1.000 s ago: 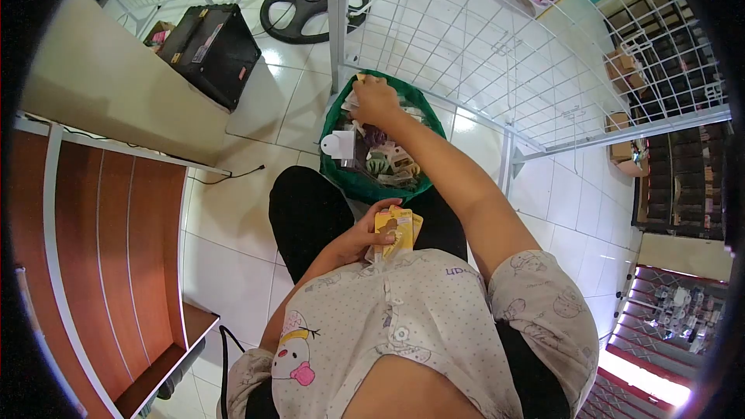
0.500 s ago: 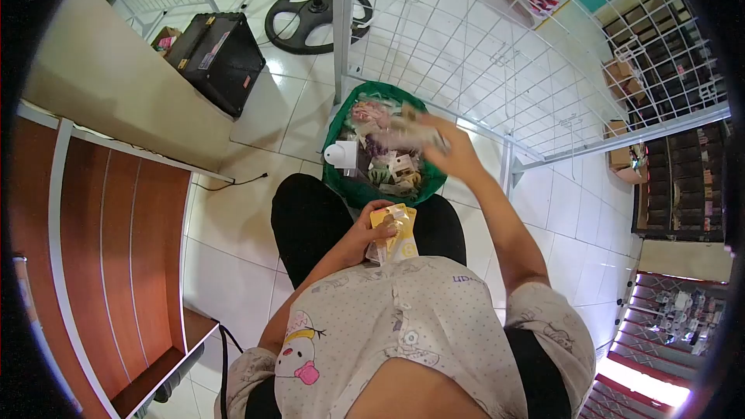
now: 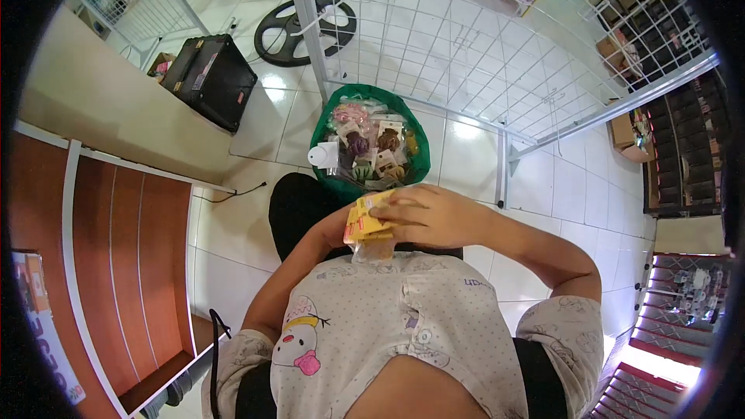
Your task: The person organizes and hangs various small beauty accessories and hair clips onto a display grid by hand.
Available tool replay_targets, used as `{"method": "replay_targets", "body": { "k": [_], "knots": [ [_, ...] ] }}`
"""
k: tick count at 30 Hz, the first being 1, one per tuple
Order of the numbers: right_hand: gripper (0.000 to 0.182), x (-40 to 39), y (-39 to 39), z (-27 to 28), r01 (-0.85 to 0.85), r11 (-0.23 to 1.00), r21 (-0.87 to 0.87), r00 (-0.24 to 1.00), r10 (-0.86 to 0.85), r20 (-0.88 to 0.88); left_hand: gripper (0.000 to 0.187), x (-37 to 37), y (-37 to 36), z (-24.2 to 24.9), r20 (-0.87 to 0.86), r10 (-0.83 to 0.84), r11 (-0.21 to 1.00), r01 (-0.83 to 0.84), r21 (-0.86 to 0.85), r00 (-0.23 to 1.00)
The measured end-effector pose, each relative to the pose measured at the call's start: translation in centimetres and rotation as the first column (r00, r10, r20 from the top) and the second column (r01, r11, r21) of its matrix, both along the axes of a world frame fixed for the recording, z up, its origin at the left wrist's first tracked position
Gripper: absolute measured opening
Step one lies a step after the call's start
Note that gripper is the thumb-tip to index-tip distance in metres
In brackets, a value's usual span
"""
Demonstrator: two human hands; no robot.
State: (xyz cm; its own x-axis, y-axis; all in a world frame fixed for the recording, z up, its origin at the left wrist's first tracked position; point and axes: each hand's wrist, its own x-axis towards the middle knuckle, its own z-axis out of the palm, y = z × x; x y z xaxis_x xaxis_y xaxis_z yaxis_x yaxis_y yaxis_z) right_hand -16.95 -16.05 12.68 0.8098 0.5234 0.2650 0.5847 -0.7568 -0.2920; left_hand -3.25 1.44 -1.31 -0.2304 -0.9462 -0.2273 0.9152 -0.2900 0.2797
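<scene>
- Yellow cards (image 3: 371, 219): stacked, just beyond the patterned shirt (image 3: 365, 314).
- Left hand (image 3: 337, 226): clamped on the cards, partly hidden.
- Right hand (image 3: 442, 217): fingers across the cards; cannot tell whether it grips.
- Green bag (image 3: 421, 157): on floor, open, filled with packaged goods (image 3: 358, 143).

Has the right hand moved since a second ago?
Yes. Judged against the white rack post, the right hand has come back from the green bag toward the body, now at the yellow cards.
</scene>
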Motion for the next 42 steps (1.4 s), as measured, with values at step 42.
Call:
{"method": "replay_targets", "body": {
  "k": [42],
  "knots": [
    [0.031,-3.7,-2.2,-1.5,0.421,0.569,0.707,0.903,-0.338,-0.266,0.052,-4.8,0.3,8.2,0.502,0.075,0.974,-0.170,0.147,0.862]
  ]
}}
